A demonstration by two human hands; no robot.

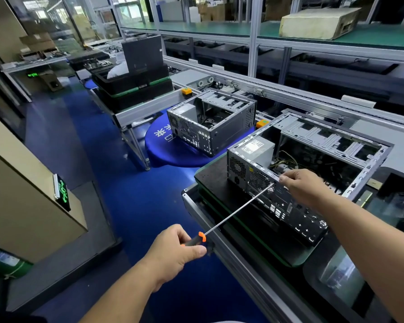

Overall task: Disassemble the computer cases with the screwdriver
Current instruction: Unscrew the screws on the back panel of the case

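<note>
An open grey computer case point(336, 145) lies on its side on a black pallet point(219, 183) at the right, its rear panel facing me. My left hand point(177, 250) grips the black and orange handle of a long screwdriver point(238, 207). The thin metal shaft slants up to the right, and its tip meets the top rear edge of the case beside the fan grille. My right hand point(306, 186) rests on that same edge, fingers pinched right at the tip; whether they hold a screw is hidden. A second open case point(210, 122) stands farther back on a blue round stool.
The blue stool point(173, 155) sits between two conveyor sections. Stacked black trays point(135, 87) with a dark case on top stand at the far left of the line. An aluminium rail point(243, 271) edges the bench near me. The blue floor point(126, 183) spreads left, beside a beige cabinet point(21, 194).
</note>
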